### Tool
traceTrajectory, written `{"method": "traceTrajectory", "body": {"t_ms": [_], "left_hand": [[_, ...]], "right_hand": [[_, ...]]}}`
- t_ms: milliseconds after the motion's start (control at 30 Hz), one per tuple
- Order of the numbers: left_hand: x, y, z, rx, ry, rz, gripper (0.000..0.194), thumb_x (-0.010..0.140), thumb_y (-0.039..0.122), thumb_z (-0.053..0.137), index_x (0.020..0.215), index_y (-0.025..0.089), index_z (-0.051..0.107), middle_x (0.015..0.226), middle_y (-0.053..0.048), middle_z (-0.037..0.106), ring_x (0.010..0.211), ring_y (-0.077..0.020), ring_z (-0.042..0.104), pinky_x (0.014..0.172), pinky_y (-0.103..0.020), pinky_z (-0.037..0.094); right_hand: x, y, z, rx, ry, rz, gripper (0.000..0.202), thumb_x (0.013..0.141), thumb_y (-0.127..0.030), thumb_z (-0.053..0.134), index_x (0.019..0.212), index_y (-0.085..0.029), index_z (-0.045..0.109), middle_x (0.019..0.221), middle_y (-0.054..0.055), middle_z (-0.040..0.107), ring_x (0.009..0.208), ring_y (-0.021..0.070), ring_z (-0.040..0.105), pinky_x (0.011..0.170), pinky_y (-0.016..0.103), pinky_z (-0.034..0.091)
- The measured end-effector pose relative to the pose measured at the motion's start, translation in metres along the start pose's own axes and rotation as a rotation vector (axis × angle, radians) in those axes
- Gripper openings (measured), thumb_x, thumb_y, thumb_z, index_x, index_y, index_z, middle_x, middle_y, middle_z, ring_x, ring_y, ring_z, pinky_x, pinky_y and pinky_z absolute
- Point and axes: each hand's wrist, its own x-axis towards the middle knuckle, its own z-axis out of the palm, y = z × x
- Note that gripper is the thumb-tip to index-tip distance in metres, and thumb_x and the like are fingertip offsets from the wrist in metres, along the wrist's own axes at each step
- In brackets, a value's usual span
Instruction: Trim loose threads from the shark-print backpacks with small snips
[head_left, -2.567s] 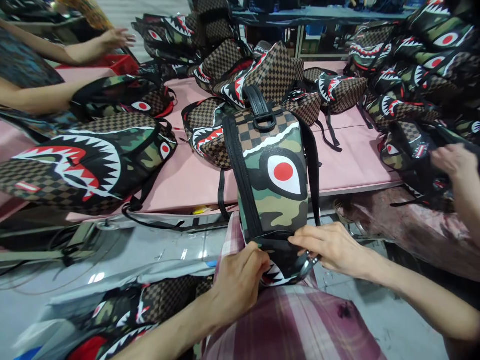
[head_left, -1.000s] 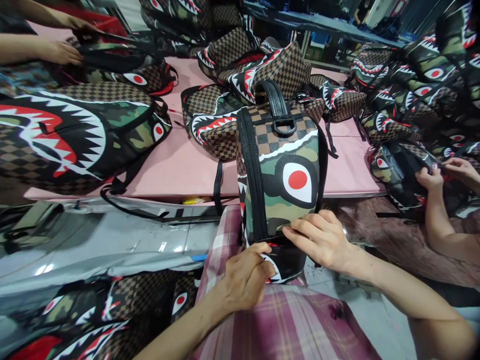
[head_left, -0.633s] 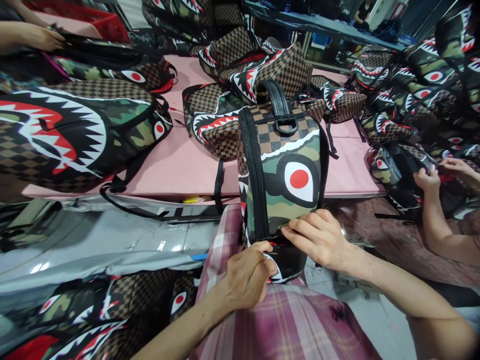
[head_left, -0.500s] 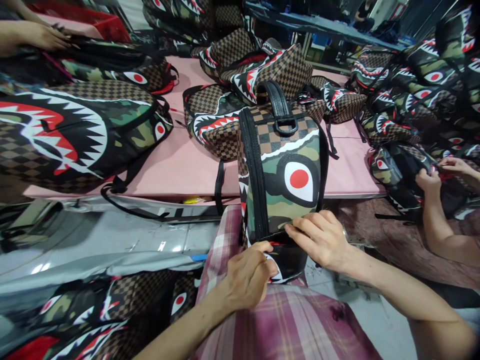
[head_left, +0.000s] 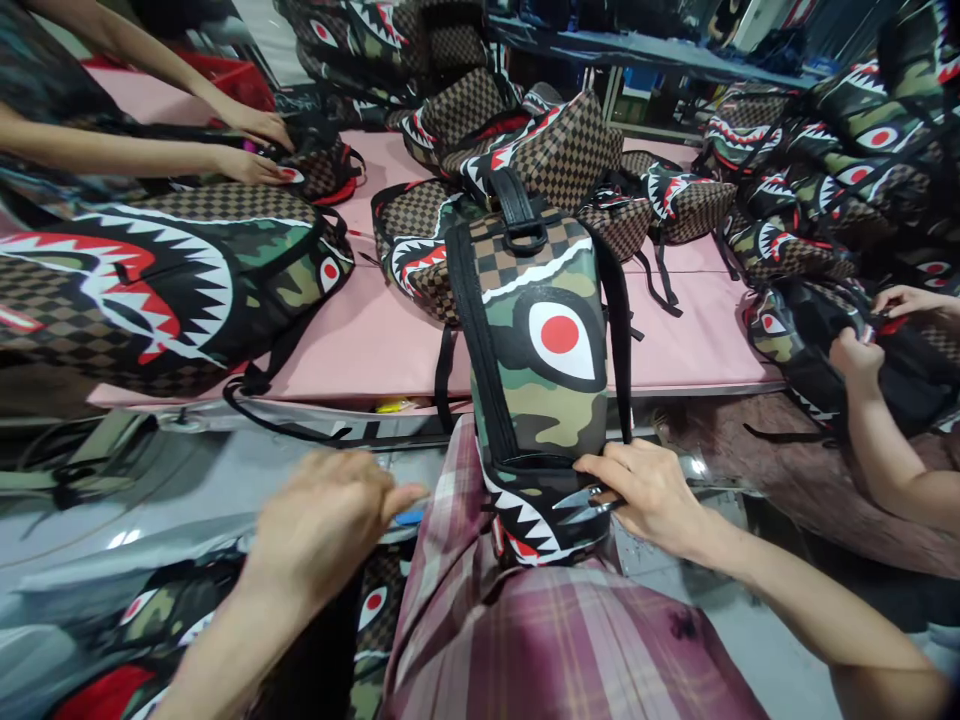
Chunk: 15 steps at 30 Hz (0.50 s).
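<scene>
Just before the tabletop (head_left: 390,365), the backpack (head_left: 551,425) rests on a plaid lap (head_left: 585,640). There the right hand (head_left: 656,497) grips silver snips (head_left: 581,504) between its fingers; the blurred left hand (head_left: 322,515) curls its fingers, contents unclear.

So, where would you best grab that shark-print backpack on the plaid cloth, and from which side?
Probably by the black carry handle, coming from above: it arches up as a loop at the far end of the shark-print backpack, toward the pink table, with nothing lying over it.
</scene>
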Motion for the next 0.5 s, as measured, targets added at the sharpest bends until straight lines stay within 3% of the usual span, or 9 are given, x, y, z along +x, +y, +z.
{"method": "traceTrajectory", "body": {"t_ms": [67, 100, 200, 333, 433, 500], "left_hand": [[0.005, 0.0, -0.005, 0.307, 0.062, 0.041, 0.047, 0.09, 0.046, 0.035, 0.071, 0.011, 0.059, 0.081, -0.013, 0.059, 0.072, -0.0247, 0.051, 0.064, -0.036, 0.034], [0.01, 0.009, -0.004, 0.302, 0.081, 0.04, 0.041, 0.091, 0.04, 0.035, 0.084, 0.011, 0.062, 0.09, -0.013, 0.06, 0.076, -0.0245, 0.052, 0.065, -0.035, 0.033], [0.028, 0.055, 0.01, -0.068, 0.066, 0.064, 0.022, 0.089, 0.025, 0.044, 0.105, 0.019, 0.057, 0.101, -0.005, 0.059, 0.081, -0.0167, 0.051, 0.066, -0.028, 0.035], [0.032, 0.099, 0.034, -0.196, -0.033, 0.031, 0.016, 0.08, 0.022, 0.059, 0.095, 0.018, 0.056, 0.087, -0.002, 0.058, 0.074, -0.0156, 0.048, 0.061, -0.028, 0.033], [0.017, 0.105, 0.035, -0.323, -0.063, 0.095, 0.005, 0.082, 0.014, 0.054, 0.087, 0.015, 0.053, 0.079, -0.002, 0.055, 0.07, -0.0146, 0.046, 0.061, -0.027, 0.034], [0.007, 0.104, 0.028, -0.405, -0.052, 0.207, 0.01, 0.085, 0.008, 0.045, 0.09, 0.013, 0.053, 0.082, -0.003, 0.055, 0.071, -0.0132, 0.046, 0.062, -0.026, 0.036]], "right_hand": [[0.001, 0.001, 0.0, 0.011, 0.005, -0.012, 0.024, 0.081, -0.011, 0.045, 0.102, -0.014, 0.055, 0.072, 0.001, 0.05, 0.06, 0.0129, 0.035, 0.056, 0.027, 0.024], [0.001, 0.001, -0.001, 0.016, 0.012, -0.014, 0.023, 0.081, -0.012, 0.045, 0.101, -0.014, 0.055, 0.071, 0.001, 0.05, 0.059, 0.0128, 0.034, 0.056, 0.027, 0.024], [0.001, 0.001, -0.003, 0.008, 0.03, -0.023, 0.023, 0.081, -0.011, 0.045, 0.1, -0.013, 0.056, 0.071, 0.002, 0.05, 0.059, 0.0128, 0.033, 0.056, 0.027, 0.024], [-0.003, 0.003, -0.005, -0.016, 0.0, -0.041, 0.024, 0.081, -0.009, 0.044, 0.099, -0.016, 0.058, 0.067, 0.001, 0.046, 0.058, 0.0123, 0.032, 0.055, 0.027, 0.021], [-0.012, 0.008, -0.004, -0.048, -0.015, -0.085, 0.021, 0.085, -0.011, 0.044, 0.094, -0.021, 0.06, 0.064, 0.0, 0.043, 0.057, 0.0119, 0.031, 0.055, 0.027, 0.02], [-0.02, 0.011, -0.002, -0.066, -0.018, -0.118, 0.021, 0.088, -0.012, 0.043, 0.092, -0.023, 0.061, 0.063, -0.001, 0.042, 0.057, 0.0117, 0.031, 0.056, 0.027, 0.019]]}}
